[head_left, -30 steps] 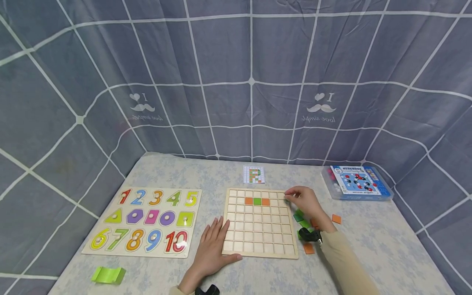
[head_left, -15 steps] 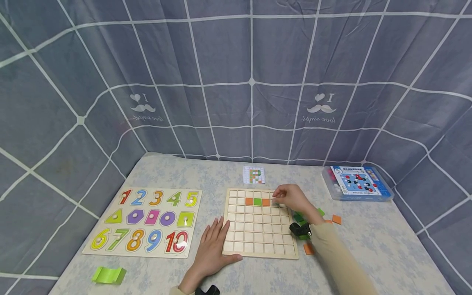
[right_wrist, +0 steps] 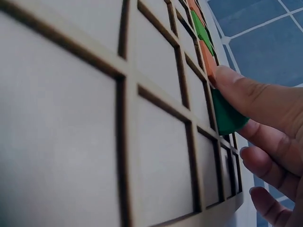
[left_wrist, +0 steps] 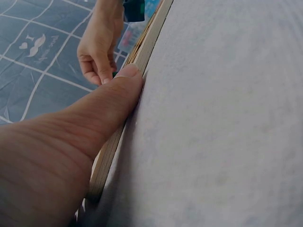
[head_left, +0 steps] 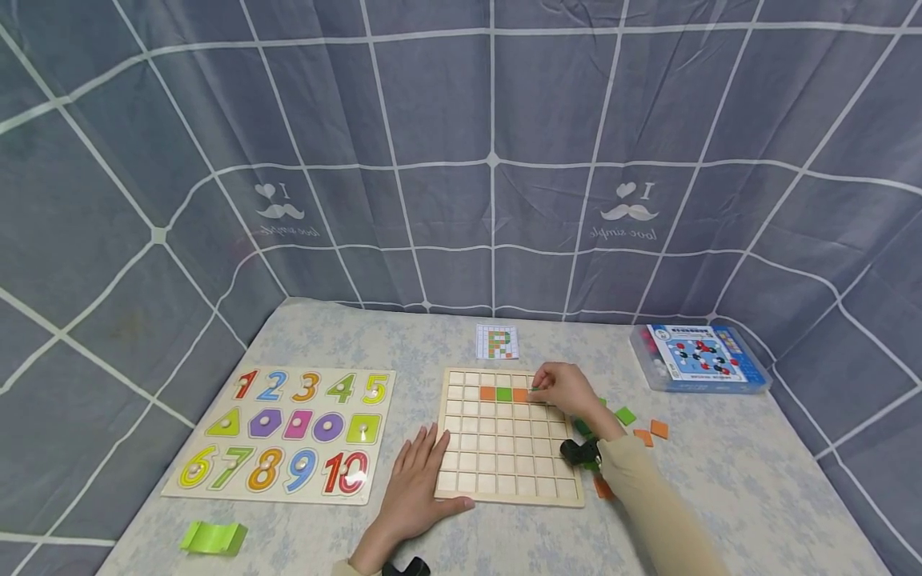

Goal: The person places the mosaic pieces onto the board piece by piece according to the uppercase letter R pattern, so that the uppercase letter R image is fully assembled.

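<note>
In the head view my right hand (head_left: 569,390) is over the upper right of a wooden grid board (head_left: 497,444). Between thumb and index finger it pinches a dark green tile (right_wrist: 228,113), tilted at a cell beside the right-hand orange tile (head_left: 520,395). Left of that sit a green tile (head_left: 504,394) and another orange tile (head_left: 488,394) in the same row. My left hand (head_left: 414,490) rests on the board's lower left, fingers extended along the left side. Its thumb (left_wrist: 102,106) lies against the front edge in the left wrist view.
Loose tiles lie right of the board, among them a green tile (head_left: 625,416) and an orange tile (head_left: 659,430). A pattern card (head_left: 497,342) lies behind it. Left is a number-and-shape puzzle (head_left: 288,496), with a green curved block (head_left: 214,538) in front. A plastic box (head_left: 702,356) stands back right.
My right hand has moved left from the board's right edge to the cell beside the orange tile, bringing the green tile along. The left hand has stayed in place.
</note>
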Available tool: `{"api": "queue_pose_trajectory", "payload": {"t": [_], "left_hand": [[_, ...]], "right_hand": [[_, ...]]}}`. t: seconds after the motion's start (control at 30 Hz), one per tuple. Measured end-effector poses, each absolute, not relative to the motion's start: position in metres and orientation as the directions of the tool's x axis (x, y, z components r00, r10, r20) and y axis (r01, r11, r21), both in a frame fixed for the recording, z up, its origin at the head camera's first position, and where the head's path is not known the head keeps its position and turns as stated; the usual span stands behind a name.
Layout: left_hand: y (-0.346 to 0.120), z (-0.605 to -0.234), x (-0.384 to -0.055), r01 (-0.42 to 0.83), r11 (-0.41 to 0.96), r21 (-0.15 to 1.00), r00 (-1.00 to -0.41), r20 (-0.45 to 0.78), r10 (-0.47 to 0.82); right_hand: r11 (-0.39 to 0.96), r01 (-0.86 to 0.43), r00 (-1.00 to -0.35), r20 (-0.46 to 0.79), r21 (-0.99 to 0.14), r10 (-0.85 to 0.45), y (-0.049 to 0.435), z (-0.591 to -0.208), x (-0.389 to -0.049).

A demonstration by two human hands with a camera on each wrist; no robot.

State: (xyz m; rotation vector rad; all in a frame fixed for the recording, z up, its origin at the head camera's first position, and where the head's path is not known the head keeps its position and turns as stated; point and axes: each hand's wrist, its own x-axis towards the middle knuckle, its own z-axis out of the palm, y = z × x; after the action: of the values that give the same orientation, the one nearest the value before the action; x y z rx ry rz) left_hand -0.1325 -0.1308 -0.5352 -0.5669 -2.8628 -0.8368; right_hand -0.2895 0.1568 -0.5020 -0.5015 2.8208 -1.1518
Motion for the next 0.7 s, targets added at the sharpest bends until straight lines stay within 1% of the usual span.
{"api": "queue_pose_trajectory", "payload": {"t": [0.27,0.43,0.63,0.7], "left_hand": [[-0.1305,-0.5346,-0.1336,0.375,0.778,0.504,-0.927,0.186,0.326],[-0.1305,-0.5340,-0.1335,0.376,0.776,0.507,-0.927,0.188,0.326],[-0.1303,-0.5337,-0.1327,0.376,0.775,0.507,-0.927,0.191,0.324],[-0.1300,-0.5334,-0.1327,0.378,0.775,0.507,-0.926,0.194,0.324]], "right_hand": [[0.658,-0.317,-0.938,0.125,-0.682,-0.323,0.1595,-0.5067,-0.2853],[0.657,-0.310,-0.937,0.104,-0.687,-0.334,0.1610,-0.5085,-0.2843],[0.677,-0.266,-0.949,0.066,-0.686,-0.307,0.1602,-0.5069,-0.2813],[0.689,-0.274,-0.949,0.074,-0.672,-0.305,0.1596,-0.5055,-0.2802]]}}
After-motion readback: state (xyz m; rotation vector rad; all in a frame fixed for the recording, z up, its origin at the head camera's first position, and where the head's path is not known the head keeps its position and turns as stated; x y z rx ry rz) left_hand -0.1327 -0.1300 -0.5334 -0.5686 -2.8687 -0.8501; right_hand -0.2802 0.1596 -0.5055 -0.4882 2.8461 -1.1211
